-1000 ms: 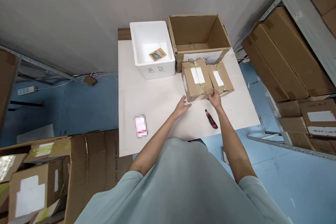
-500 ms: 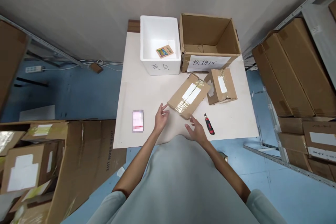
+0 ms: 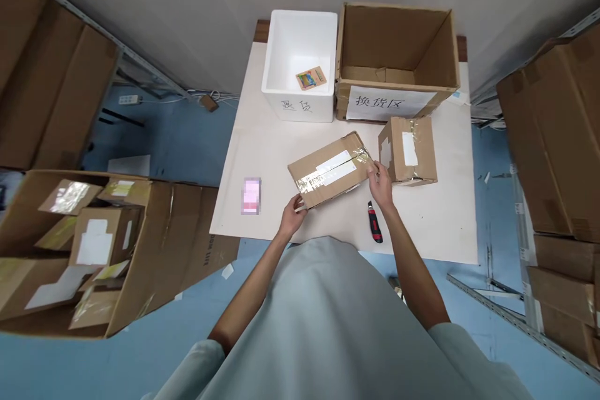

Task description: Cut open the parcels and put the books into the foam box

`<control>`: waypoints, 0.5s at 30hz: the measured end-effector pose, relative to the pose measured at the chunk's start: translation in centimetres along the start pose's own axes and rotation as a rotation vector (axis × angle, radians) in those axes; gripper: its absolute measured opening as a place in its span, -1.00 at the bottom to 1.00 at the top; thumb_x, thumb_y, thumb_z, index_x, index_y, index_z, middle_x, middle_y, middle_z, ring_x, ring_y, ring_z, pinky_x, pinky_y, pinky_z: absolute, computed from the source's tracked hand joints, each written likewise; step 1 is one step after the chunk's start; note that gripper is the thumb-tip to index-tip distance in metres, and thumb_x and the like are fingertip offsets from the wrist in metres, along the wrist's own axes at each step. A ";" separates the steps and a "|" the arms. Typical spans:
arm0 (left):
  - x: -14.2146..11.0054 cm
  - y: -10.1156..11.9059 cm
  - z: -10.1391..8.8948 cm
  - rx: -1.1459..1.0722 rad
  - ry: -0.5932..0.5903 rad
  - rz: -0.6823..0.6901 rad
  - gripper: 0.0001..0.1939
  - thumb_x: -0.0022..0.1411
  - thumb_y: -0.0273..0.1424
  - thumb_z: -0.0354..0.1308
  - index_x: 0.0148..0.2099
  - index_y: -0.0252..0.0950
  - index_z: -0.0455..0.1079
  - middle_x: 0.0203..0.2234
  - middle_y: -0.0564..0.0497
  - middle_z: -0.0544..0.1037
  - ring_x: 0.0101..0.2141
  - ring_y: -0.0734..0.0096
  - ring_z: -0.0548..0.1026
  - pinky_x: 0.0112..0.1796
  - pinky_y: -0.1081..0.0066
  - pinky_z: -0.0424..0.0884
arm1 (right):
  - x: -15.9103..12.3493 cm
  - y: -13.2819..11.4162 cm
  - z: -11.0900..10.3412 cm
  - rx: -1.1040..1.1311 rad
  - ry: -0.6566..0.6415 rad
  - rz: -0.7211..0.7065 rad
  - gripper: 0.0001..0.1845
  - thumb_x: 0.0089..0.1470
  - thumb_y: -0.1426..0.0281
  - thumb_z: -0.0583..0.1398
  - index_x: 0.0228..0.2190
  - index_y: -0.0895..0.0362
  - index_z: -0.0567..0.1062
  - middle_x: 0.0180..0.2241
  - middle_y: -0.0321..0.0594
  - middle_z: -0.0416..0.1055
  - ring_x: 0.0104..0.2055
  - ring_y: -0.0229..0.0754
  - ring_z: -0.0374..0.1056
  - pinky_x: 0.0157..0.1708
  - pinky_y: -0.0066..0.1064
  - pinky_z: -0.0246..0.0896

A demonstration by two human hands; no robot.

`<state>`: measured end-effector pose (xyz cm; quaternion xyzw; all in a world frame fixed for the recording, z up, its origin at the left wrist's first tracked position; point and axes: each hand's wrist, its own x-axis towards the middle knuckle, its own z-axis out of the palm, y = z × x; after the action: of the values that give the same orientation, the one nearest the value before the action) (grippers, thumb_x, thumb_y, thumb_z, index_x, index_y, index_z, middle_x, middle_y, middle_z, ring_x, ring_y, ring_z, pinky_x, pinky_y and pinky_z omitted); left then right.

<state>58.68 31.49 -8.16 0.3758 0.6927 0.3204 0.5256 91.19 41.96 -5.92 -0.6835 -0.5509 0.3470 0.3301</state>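
Observation:
A flat cardboard box, with a white label and shiny tape across its top, lies between my hands, tilted and angled on the table. My left hand grips its near left corner, the fingers partly under the edge. At the box's right end my right hand pinches the corner. Just left of my right wrist lies a red and black utility knife. A second taped cardboard box with a white label stands to the right of my right hand.
Behind are a white foam box holding a small colourful card, and an open carton with a handwritten sign. A blurred pink item lies left on the table. A big carton of parcels stands left; shelving stands right.
My hands have closed on the flat box, the right one moving up to its right end. The box has turned more crosswise and its near edge has lifted. The view has shifted.

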 end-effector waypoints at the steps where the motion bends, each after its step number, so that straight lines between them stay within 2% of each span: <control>1: -0.1 -0.2 -0.4 -0.002 0.027 -0.002 -0.25 0.15 -0.51 0.33 0.41 -0.25 0.43 0.35 -0.29 0.59 0.24 -0.02 0.65 0.24 -0.08 0.62 | -1.7 0.3 0.4 0.010 0.007 0.002 -0.10 0.42 -0.21 0.03 0.40 0.20 0.43 0.42 0.24 0.42 0.50 0.20 0.33 0.52 0.10 0.22; 4: -0.6 -0.8 -2.2 0.028 0.106 -0.006 -0.28 0.13 -0.52 0.33 0.37 -0.26 0.46 0.28 -0.23 0.64 0.22 -0.01 0.65 0.27 -0.06 0.59 | -7.5 1.1 1.2 0.090 -0.005 0.039 -0.18 0.45 -0.15 0.09 0.44 0.13 0.38 0.44 0.19 0.40 0.48 0.16 0.35 0.44 0.06 0.34; 8: -0.5 -1.8 -5.1 0.092 0.233 -0.073 -0.43 0.13 -0.49 0.37 0.22 -0.28 0.53 0.13 -0.20 0.71 0.20 -0.05 0.65 0.29 -0.03 0.56 | -13.7 3.5 2.0 0.277 -0.075 0.135 -0.31 0.48 -0.08 0.09 0.38 0.06 0.45 0.27 0.12 0.59 0.28 0.16 0.56 0.30 0.09 0.48; 11: 0.3 -2.7 -6.6 0.115 0.259 -0.147 -0.47 0.09 -0.54 0.38 0.14 -0.27 0.55 0.10 -0.21 0.72 0.21 -0.11 0.63 0.29 -0.05 0.54 | -15.7 6.1 3.1 0.319 -0.141 0.215 -0.33 0.42 -0.01 0.13 0.38 0.04 0.47 0.29 0.14 0.58 0.25 0.19 0.58 0.30 0.17 0.47; 13: 0.9 -3.4 -7.1 0.128 0.235 -0.175 -0.46 0.05 -0.57 0.37 0.12 -0.27 0.55 0.10 -0.24 0.71 0.24 -0.17 0.61 0.29 -0.09 0.52 | -16.0 7.7 4.1 0.279 -0.182 0.261 -0.20 0.27 0.04 0.23 0.44 0.05 0.42 0.42 0.19 0.43 0.36 0.27 0.48 0.33 0.23 0.44; 15: 1.5 -4.2 -7.2 0.142 0.193 -0.189 -0.45 0.01 -0.58 0.39 0.10 -0.27 0.55 0.11 -0.28 0.70 0.27 -0.24 0.58 0.28 -0.14 0.51 | -15.8 8.6 5.4 0.235 -0.244 0.244 -0.05 0.13 0.08 0.31 0.49 0.05 0.38 0.50 0.19 0.31 0.48 0.35 0.34 0.34 0.28 0.41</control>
<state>50.66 30.31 -10.63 0.3127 0.7931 0.2546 0.4565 88.73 25.27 -14.24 -0.6548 -0.4557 0.5264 0.2941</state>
